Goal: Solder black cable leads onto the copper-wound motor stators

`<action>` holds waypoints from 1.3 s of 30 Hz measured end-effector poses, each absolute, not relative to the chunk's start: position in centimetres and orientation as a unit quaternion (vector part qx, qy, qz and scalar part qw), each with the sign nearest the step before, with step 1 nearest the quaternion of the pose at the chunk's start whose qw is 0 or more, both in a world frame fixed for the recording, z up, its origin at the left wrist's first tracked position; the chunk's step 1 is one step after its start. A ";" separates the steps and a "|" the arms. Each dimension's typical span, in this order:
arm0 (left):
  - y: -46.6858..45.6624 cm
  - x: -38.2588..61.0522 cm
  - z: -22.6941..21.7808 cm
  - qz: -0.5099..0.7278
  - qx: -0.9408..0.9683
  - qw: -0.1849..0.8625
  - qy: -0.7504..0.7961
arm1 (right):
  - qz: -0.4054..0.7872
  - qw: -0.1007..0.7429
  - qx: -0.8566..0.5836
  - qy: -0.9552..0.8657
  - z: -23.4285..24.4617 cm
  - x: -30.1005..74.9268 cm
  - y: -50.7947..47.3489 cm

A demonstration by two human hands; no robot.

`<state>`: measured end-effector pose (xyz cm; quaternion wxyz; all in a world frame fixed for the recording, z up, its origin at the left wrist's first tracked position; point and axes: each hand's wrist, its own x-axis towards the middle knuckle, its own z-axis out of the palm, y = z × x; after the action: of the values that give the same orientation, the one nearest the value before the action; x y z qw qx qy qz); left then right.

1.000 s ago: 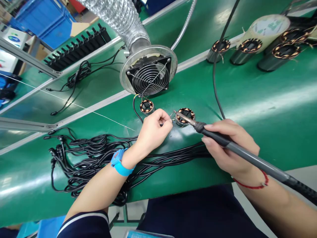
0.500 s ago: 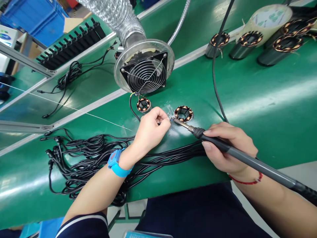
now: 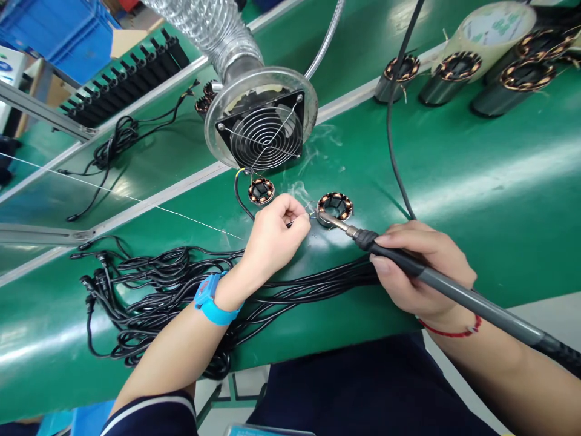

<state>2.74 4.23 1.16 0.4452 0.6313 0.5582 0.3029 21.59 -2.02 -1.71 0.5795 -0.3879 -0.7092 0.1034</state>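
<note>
My left hand (image 3: 279, 233) is closed, thumb and forefinger pinching a thin wire (image 3: 312, 213) beside a motor stator (image 3: 347, 211) with copper windings. Whether this joins the pale strand (image 3: 190, 219) stretching in from the left is hidden behind the hand. Wrapped round the grip of a soldering iron (image 3: 476, 300), my right hand (image 3: 424, 266) holds its metal tip at the stator's left rim, by the wire end. Smoke curls up from there. Another wound stator (image 3: 261, 191) with a black lead stands just behind my left hand.
A fume extractor fan (image 3: 267, 142) on a foil duct hangs behind the work. Black cables (image 3: 154, 297) lie in a bundle at left and under my forearm. Several stators (image 3: 494, 100) and a tape roll (image 3: 517, 24) stand at back right. A cord (image 3: 391, 133) hangs down near my right hand.
More smoke rises between the stator and the fan. Both hands stay almost in place, with the iron tip still at the stator's rim. The view has shifted slightly.
</note>
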 end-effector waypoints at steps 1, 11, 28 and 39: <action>4.2 2.7 1.2 0.303 0.633 0.444 0.557 | 0.101 0.578 -0.396 -0.706 -1.7 21.6 -2.0; 4.1 2.9 1.4 0.302 0.634 0.444 0.556 | 0.101 0.471 -0.471 -0.739 0.5 21.6 -1.5; 4.3 2.7 1.3 0.310 0.615 0.489 0.535 | 0.167 0.434 -0.505 -0.728 -1.0 19.4 0.9; 4.0 2.0 0.9 0.391 0.718 0.374 0.438 | 0.142 0.462 -0.484 -0.729 -1.7 18.3 1.2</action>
<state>2.00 3.96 0.93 0.3744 0.7178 0.4382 0.3907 18.30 1.19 -1.67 0.4621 -0.4842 -0.7292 0.1424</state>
